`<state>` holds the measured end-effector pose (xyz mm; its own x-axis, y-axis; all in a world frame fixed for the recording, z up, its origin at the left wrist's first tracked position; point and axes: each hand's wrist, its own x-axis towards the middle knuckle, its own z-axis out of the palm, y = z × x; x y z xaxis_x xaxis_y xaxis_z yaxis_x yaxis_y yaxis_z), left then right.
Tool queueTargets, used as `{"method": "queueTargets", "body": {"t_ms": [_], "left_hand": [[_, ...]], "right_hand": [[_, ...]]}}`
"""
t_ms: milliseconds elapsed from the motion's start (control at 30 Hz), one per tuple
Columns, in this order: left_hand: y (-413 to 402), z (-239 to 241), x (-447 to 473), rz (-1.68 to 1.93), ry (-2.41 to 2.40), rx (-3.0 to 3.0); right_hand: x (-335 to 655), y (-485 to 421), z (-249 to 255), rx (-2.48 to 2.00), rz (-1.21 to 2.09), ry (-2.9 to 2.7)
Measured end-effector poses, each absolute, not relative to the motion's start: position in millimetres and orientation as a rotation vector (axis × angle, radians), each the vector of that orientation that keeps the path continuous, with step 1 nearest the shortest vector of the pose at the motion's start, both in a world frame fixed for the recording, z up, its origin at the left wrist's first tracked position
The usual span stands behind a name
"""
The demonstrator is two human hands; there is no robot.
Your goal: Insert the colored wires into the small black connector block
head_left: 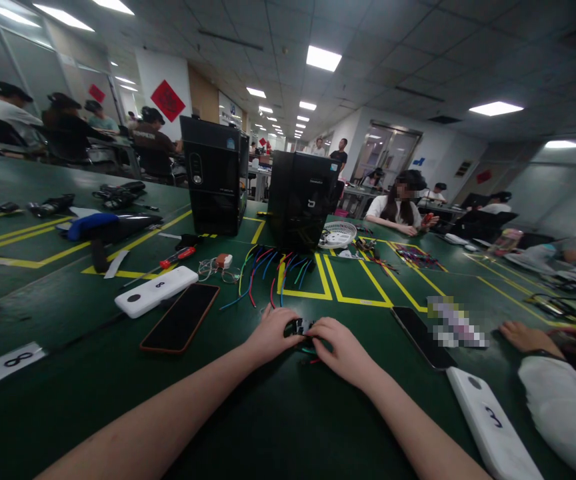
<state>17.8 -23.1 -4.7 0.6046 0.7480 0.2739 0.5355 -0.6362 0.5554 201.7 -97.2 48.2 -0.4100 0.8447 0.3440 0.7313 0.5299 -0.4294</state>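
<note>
My left hand (273, 333) and my right hand (341, 347) meet on the green table (278, 427), fingers curled around a small black connector block (301, 326) held between them. Thin red and green wire ends (311, 355) poke out beneath my right hand. A bundle of coloured wires (268, 270) fans out just beyond the hands, coming from under a black computer case (302, 199).
A second black case (214, 175) stands further left. To the left lie a dark phone (181, 317), a white box marked 8 (157, 291) and a red screwdriver (178, 255). On the right are another phone (423, 337), a white box marked 3 (491, 423) and a co-worker's hand (528, 337). Other people sit around.
</note>
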Motion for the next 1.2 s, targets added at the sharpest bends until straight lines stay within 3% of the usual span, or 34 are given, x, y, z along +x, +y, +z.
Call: {"method": "queueTargets", "body": {"t_ms": [733, 1200], "left_hand": [[-21.5, -7.8, 19.8, 0.736, 1.086, 2.403], [-27.3, 2.0, 18.5, 0.625, 0.86, 2.472]], "right_hand": [[191.3, -100.6, 31.6, -1.543, 0.16, -2.521], [205.6, -89.4, 29.2, -1.517, 0.014, -2.237]]}}
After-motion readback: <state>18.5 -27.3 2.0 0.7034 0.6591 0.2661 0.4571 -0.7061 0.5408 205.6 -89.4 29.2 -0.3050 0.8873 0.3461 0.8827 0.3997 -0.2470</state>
